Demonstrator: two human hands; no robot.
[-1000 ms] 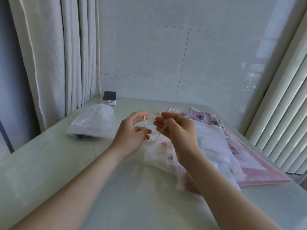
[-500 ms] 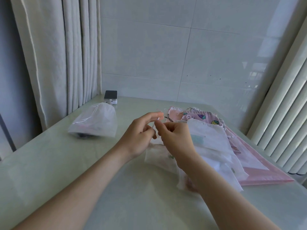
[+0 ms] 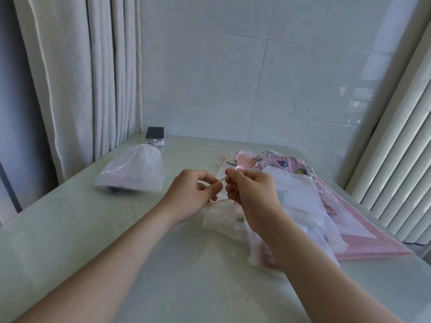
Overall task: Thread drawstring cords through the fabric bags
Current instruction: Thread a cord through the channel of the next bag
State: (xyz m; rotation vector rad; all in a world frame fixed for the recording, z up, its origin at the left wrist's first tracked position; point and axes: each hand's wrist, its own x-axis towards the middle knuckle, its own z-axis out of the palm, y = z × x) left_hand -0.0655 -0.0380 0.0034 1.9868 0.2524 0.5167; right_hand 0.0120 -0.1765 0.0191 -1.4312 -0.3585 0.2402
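Head view: left hand (image 3: 191, 197) and right hand (image 3: 253, 197) pinch thin white cord (image 3: 221, 180) above sheer bag (image 3: 221, 220).

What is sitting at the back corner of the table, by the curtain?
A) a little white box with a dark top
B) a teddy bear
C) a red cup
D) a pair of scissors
A: a small white box with a dark top sits at the far left corner of the table, next to the curtain.

Smooth, faintly glossy pale green table (image 3: 70, 229) holding thin, matt, translucent white cloth bags (image 3: 300, 201); printed pink cloth (image 3: 289, 165) behind them; glossy tiled wall (image 3: 210, 78) beyond.
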